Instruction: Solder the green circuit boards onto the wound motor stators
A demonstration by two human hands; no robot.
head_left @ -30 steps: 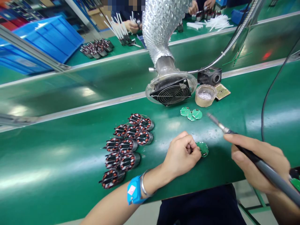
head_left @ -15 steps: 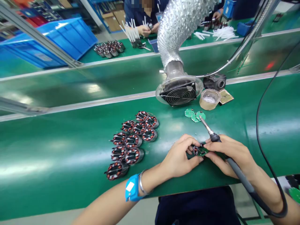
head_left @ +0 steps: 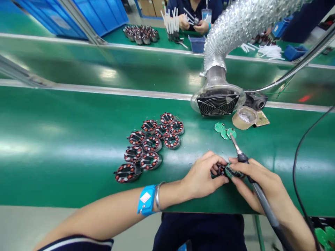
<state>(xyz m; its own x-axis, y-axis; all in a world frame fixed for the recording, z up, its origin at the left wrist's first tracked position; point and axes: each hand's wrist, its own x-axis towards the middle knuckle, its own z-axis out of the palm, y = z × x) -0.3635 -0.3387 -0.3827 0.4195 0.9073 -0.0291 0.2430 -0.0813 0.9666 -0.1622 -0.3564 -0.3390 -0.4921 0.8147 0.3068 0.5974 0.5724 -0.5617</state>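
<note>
My left hand (head_left: 200, 176) is closed on a small wound motor stator (head_left: 221, 170), mostly hidden by the fingers. Fingers and thumb of my right hand (head_left: 267, 183) pinch a round green circuit board (head_left: 233, 170) right beside that stator; whether the two parts touch I cannot tell. A soldering iron (head_left: 263, 202) also lies in my right hand, its grip running across the palm side of the wrist and its metal tip pointing away from me. Beyond that tip lie several round green circuit boards (head_left: 224, 132) on the bench.
Several wound stators (head_left: 152, 143) stand grouped left of my hands. A fume extractor (head_left: 218, 104) hangs ahead, near a solder pot (head_left: 244, 118) and a small sponge tray (head_left: 261, 119). The iron's black cable (head_left: 297, 153) loops at right. Across the divider, a co-worker's hands (head_left: 193, 24) hold parts.
The camera view has shifted and tilted down. The circuit board in my right hand has turned, showing more of its green face beside the stator. Both hands keep their holds.
</note>
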